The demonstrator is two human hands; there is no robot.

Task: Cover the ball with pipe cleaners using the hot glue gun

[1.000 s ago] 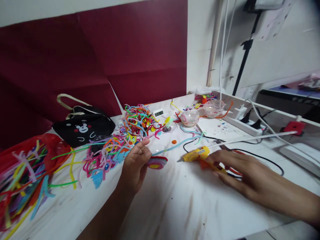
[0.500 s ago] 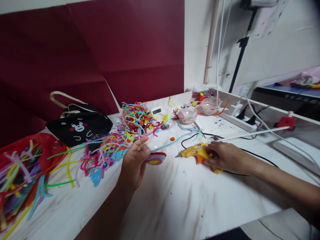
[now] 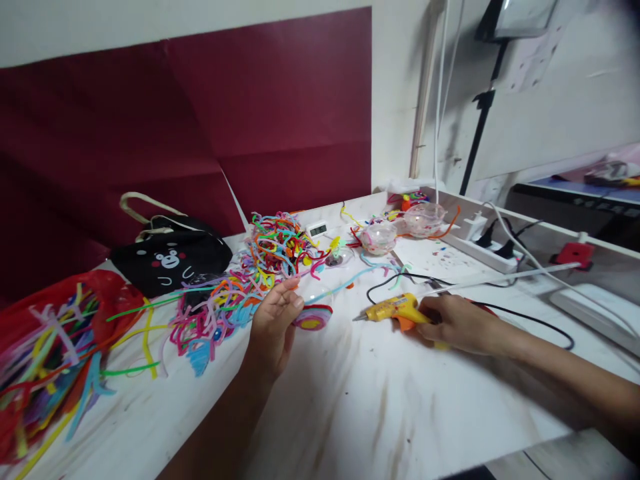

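Observation:
My left hand (image 3: 274, 323) is closed on a striped pipe-cleaner coil (image 3: 313, 319), yellow at its centre with pink, grey and red bands around it. A clear plastic piece (image 3: 315, 293) shows just above the coil; how the two are joined is unclear. In my right hand (image 3: 453, 321) is a yellow hot glue gun (image 3: 393, 309) with an orange trigger. Its metal nozzle points left towards the coil, with a gap between them. A light-blue pipe cleaner (image 3: 353, 280) and a small orange bit (image 3: 350, 286) lie just beyond.
Tangled pipe cleaners (image 3: 280, 243) and a red bag (image 3: 107, 293) of them cover the left side. A black bag (image 3: 173, 257) stands behind. Clear bowls (image 3: 379, 239), a power strip (image 3: 480, 247) and a black cable (image 3: 540, 317) are at the back and right.
The view has tilted up slightly, so the table appears lower. Both hands keep their holds, and the gap between nozzle and coil looks much the same.

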